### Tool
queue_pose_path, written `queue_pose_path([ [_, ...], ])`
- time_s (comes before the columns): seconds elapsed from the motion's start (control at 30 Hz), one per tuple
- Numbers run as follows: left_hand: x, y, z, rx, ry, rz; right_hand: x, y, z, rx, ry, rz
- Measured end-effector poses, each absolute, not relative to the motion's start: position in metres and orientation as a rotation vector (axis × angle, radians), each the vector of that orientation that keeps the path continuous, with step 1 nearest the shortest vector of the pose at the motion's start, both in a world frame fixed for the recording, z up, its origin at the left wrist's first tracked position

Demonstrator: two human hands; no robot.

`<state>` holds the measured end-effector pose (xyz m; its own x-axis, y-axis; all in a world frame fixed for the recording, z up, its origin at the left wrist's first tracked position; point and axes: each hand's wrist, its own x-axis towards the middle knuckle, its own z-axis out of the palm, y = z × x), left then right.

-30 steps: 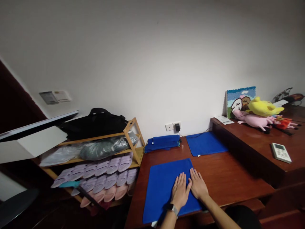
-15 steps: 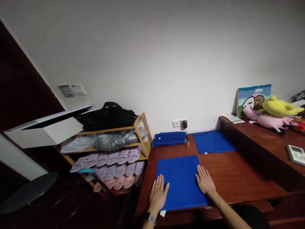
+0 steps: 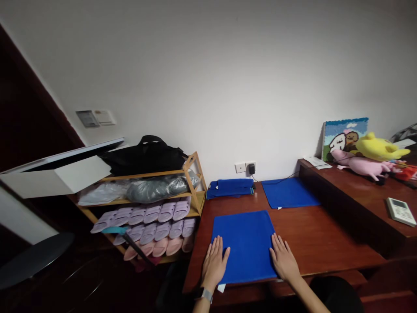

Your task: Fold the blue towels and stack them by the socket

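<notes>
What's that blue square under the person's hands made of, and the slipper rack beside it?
The blue square looks like a folded towel of soft fabric, perhaps microfibre: matte, with a fuzzy surface, though the fibre can't be confirmed. The slipper rack looks like bamboo or light wood with a clear finish, judging by its honey colour and slim slats.

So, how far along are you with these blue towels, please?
Done: a folded blue towel sits by the wall, a flat one beside it. In hand: a third blue towel, left hand and right hand flat on its edges. Left: it lies apart from the others.
</notes>
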<state>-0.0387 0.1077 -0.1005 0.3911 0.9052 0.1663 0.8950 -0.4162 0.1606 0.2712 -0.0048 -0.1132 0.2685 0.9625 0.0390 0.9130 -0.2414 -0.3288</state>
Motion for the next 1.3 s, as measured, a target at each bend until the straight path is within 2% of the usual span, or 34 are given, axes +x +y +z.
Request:
queue_pose_path([
  [0.27,-0.028,0.107,-0.09,2.595,1.671,0.315,0.269,-0.006,-0.098,-2.26,-1.734,0.297],
  [0.53,0.105,0.048,-0.086,2.764,1.06,0.352,0.271,-0.007,-0.108,-2.229,-1.809,0.246],
  [0.63,0.123,0.036,-0.09,2.75,1.02,0.345,0.272,-0.007,-0.113,-2.204,-1.873,0.215],
  [0.73,0.101,0.036,-0.091,2.729,1.12,0.34,0.272,-0.006,-0.115,-2.231,-1.829,0.223],
  [1.03,-0.045,0.064,-0.109,2.514,1.752,0.367,0.272,-0.005,-0.121,-2.25,-1.744,0.22],
  [1.3,-0.054,0.063,-0.122,2.527,1.852,0.434,0.271,-0.006,-0.12,-2.268,-1.726,0.162],
])
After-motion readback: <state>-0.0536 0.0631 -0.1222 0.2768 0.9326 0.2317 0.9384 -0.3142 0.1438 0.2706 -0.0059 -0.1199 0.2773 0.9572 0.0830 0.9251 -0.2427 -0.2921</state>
